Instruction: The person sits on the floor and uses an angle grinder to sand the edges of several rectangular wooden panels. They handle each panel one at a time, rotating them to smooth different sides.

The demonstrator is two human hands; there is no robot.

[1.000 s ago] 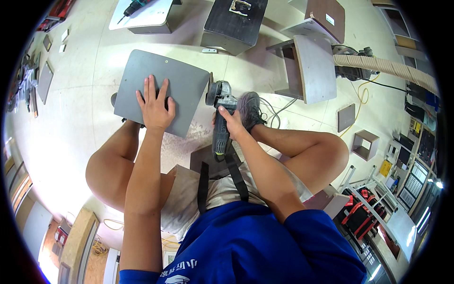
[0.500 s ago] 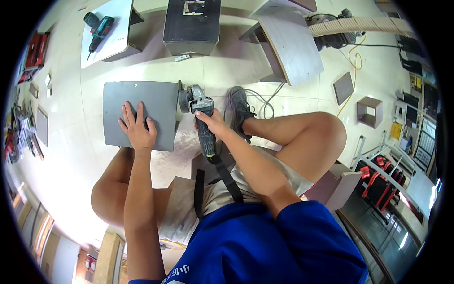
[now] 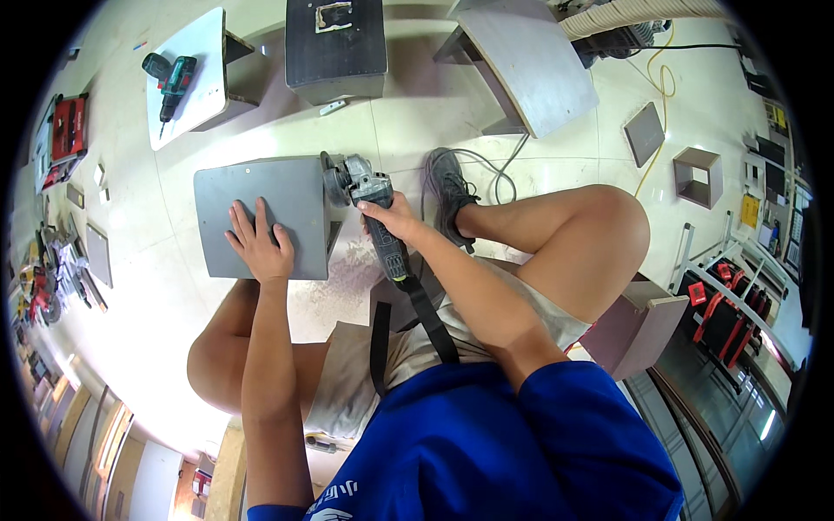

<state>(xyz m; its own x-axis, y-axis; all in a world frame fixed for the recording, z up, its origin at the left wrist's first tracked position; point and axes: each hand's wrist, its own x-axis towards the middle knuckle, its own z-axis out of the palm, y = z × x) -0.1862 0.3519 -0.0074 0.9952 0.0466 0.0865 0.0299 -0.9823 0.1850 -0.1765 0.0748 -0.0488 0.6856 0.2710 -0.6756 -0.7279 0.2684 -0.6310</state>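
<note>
Pressing the grey box (image 3: pixel 261 204) flat, left hand (image 3: pixel 261 243); right hand (image 3: pixel 393 217) grip clenches grinder (image 3: pixel 369 213) at its edge.

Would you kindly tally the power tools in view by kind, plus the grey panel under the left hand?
Angle grinder, gripped by the right hand: 1
Cordless drill, lying on a white board: 1
Grey panel, pressed flat by the left hand: 1
Total: 3

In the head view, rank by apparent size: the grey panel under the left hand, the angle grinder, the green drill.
1. grey panel, largest.
2. angle grinder.
3. green drill, smallest, though it lies farther from the camera, so its true size against the grinder is unsure.
</note>
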